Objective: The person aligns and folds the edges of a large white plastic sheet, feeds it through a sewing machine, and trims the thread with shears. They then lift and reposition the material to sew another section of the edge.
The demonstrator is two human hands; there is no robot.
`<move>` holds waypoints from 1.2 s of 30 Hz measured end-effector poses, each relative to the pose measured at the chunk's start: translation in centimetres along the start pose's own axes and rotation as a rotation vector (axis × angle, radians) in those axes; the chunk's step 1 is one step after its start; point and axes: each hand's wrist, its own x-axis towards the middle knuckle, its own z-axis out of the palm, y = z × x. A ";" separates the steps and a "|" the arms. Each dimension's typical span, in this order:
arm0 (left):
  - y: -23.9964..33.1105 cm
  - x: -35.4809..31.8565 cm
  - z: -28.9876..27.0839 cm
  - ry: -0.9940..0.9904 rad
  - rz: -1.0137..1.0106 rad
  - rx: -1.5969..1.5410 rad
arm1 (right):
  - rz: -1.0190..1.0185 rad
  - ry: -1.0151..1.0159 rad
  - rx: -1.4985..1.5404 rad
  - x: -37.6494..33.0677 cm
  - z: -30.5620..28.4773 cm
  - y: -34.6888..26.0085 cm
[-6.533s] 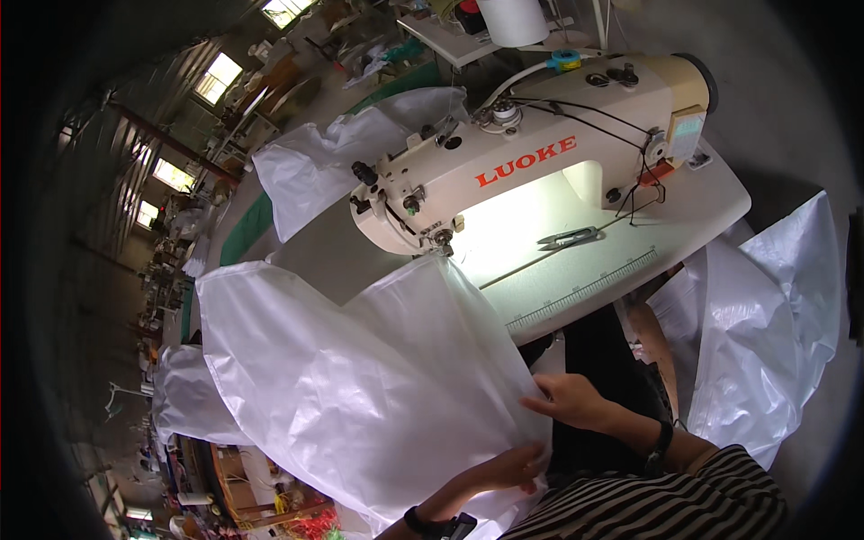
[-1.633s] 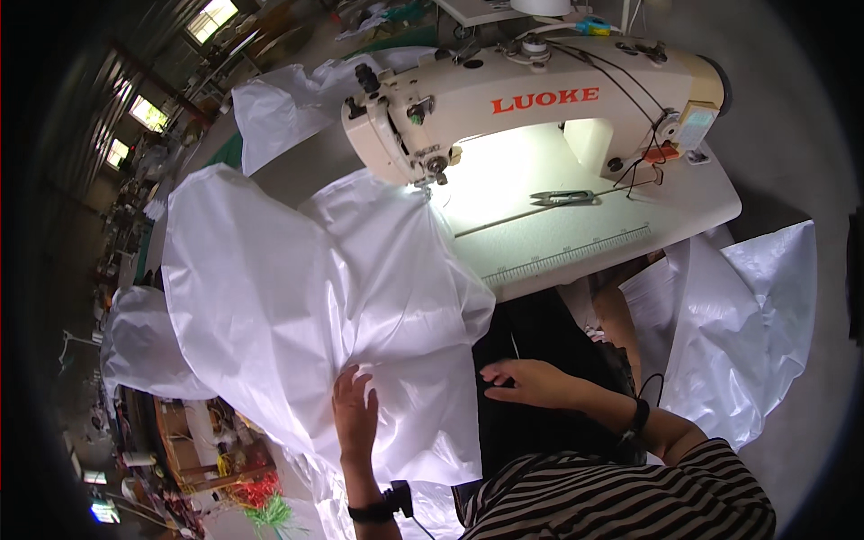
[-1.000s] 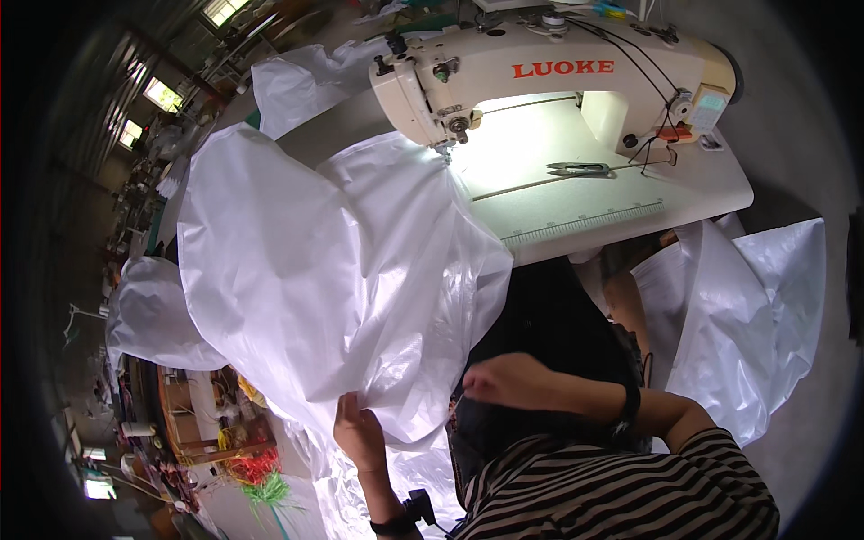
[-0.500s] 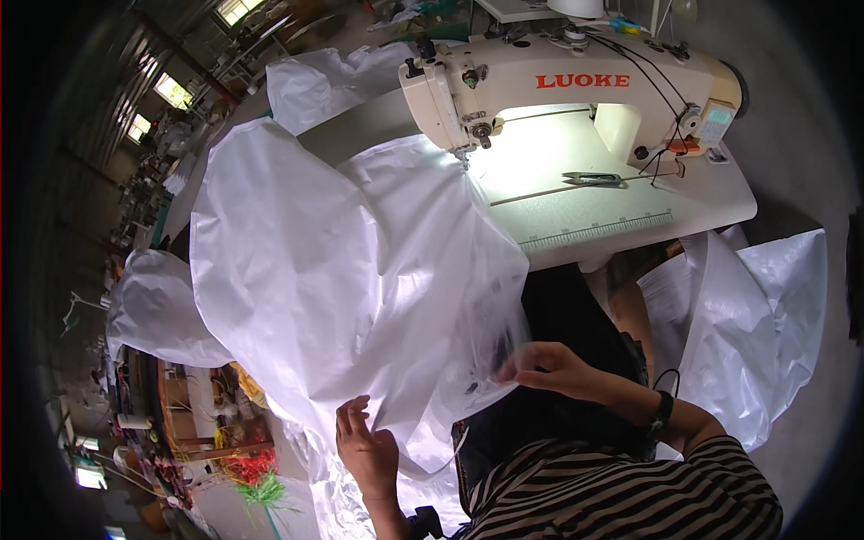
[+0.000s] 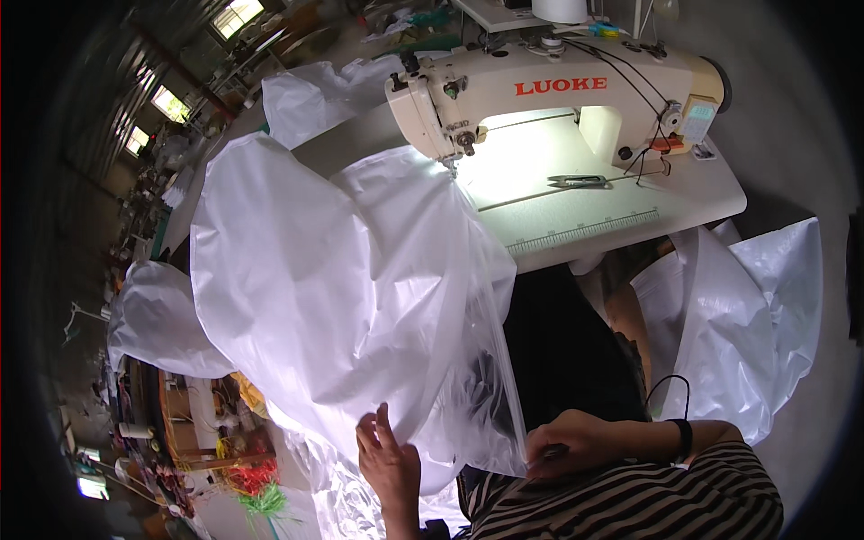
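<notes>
A large white plastic sheet hangs in folds from under the needle of a sewing machine down over my lap. Its right edge is clear and see-through. My right hand is closed on the lower corner of that edge, which runs taut up toward the machine bed. A small dark spot shows between these fingers; I cannot make out what it is. At the sheet's lower part, my left hand has its fingers raised and apart, over or lightly against the plastic, with nothing gripped.
Thread snips lie on the machine bed, beside a printed ruler scale. More white plastic is heaped at the right. Red and green strands lie at the lower left, near a wooden frame. A white thread cone stands behind the machine.
My right hand has come down and toward me, drawing the clear edge of the sheet straight. My left hand has shifted slightly right. The whole view has shifted a little.
</notes>
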 end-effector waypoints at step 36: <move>-2.6 -0.8 -7.3 0.014 0.138 -0.355 | -0.012 0.117 -0.874 4.9 1.4 12.7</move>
